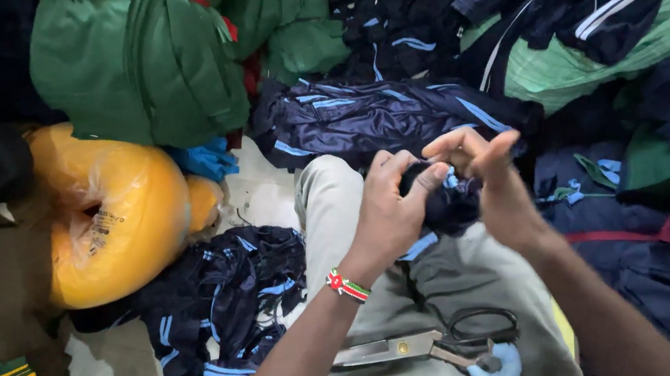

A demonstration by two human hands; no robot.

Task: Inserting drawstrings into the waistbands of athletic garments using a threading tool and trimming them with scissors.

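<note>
Left hand [388, 215] and right hand [501, 187], fingers pinched on a dark navy fabric piece with light blue trim [446, 201], held above the lap. Black-handled steel scissors [434, 342] rest on grey trousers [337, 204], near a yellow plastic-wrapped bundle [113, 211].

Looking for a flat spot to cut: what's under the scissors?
The scissors lie on the person's lap, on grey trousers. A light blue ring sits partly under their handles. Anything beneath the legs is covered.
</note>
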